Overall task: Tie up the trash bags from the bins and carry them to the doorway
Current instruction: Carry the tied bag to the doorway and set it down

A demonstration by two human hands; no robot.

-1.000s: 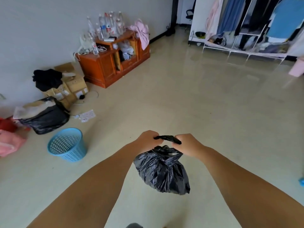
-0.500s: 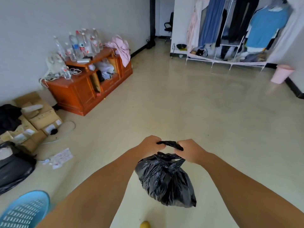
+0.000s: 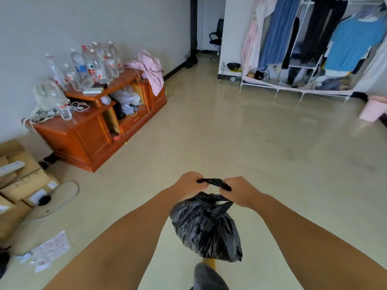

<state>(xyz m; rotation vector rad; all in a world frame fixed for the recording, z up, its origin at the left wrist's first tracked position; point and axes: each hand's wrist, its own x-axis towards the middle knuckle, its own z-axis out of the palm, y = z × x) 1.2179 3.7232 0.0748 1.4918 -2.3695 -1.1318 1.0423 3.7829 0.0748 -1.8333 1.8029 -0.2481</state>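
Note:
A full black trash bag [image 3: 206,227] hangs in the air in front of me, low in the middle of the view. Its two twisted ends stretch between my fists above the bundle. My left hand [image 3: 189,185] grips one end and my right hand [image 3: 240,190] grips the other, knuckles up, a short black strip taut between them. A dark doorway [image 3: 206,24] opens at the far end of the room. A pink bin [image 3: 372,109] stands by the right wall.
An orange wooden cabinet [image 3: 94,132] with several plastic bottles stands along the left wall. Cardboard boxes [image 3: 18,181] and loose papers [image 3: 50,250] lie at the left. A clothes rack [image 3: 314,45] fills the far right. An office chair [image 3: 215,36] sits in the doorway. Bare floor [image 3: 261,143] stretches ahead.
The view has turned and moved forward: the blue basket and black bag on the floor slid out of sight at the left, the cabinet is nearer. Both hands keep their grip on the bag.

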